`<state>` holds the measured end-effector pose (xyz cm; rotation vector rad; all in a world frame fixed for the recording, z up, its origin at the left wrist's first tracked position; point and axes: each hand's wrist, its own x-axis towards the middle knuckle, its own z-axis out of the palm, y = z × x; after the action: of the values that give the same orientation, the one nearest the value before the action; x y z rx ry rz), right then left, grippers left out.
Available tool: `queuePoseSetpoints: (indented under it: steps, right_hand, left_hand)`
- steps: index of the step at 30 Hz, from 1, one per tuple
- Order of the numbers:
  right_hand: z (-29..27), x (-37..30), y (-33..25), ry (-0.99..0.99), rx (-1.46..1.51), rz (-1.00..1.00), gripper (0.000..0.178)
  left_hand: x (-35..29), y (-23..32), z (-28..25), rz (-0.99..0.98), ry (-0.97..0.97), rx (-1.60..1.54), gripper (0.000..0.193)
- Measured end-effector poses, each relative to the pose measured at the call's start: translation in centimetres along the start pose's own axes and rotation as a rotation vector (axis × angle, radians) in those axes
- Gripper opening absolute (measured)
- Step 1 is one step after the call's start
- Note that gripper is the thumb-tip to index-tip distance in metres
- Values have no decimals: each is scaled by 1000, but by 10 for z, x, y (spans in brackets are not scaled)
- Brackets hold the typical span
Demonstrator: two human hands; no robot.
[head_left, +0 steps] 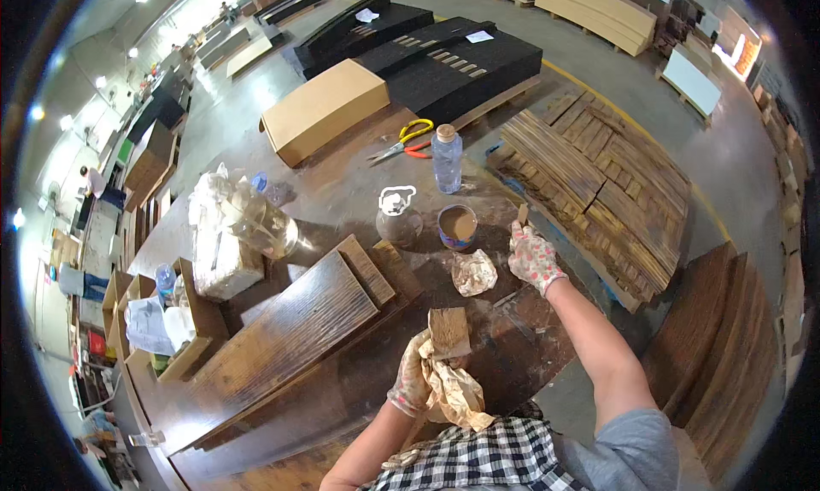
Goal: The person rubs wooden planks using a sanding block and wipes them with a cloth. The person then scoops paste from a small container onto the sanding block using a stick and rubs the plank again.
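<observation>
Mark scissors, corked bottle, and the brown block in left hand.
Scissors [401, 146]: head view, near the pivot.
Corked bottle [447, 165]: head view, mid-body.
Brown block [449, 331]: head view, broad face's middle.

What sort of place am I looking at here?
Most likely a woodworking or furniture workshop. Long, dark brown, wood-grained boards lie on a scuffed brown worktable, a low stack of ridged brown wooden panels sits to the right, and a large black flat-topped stack stands farther back.
</observation>
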<state>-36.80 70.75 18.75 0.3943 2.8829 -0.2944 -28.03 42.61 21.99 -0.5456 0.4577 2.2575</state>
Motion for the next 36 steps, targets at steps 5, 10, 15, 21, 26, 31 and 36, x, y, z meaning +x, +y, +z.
queuePoseSetpoints:
  steps: [5,10,15,21,26,31,36]
  right_hand:
    - [-44,10,-15,105,65,-247,57]
    - [-72,39,-71,684,198,-626,45]
    - [-64,68,-157,560,422,-745,39]
    - [-82,74,-171,526,342,-822,20]
    - [-162,39,-123,534,263,-758,24]
    - [-136,32,-103,462,246,-684,23]
    - [-121,37,-89,475,275,-689,31]
  left_hand:
    - [2,2,-38,21,-45,21,38]
    - [-5,-4,-21,-19,22,70,39]
    - [-6,-11,-27,7,-21,178,40]
    - [-14,-8,-30,47,29,213,48]
    - [-26,-8,-24,45,-2,213,36]
    - [-19,-14,-29,-17,17,234,36]
    - [-22,-13,-27,-35,3,244,37]
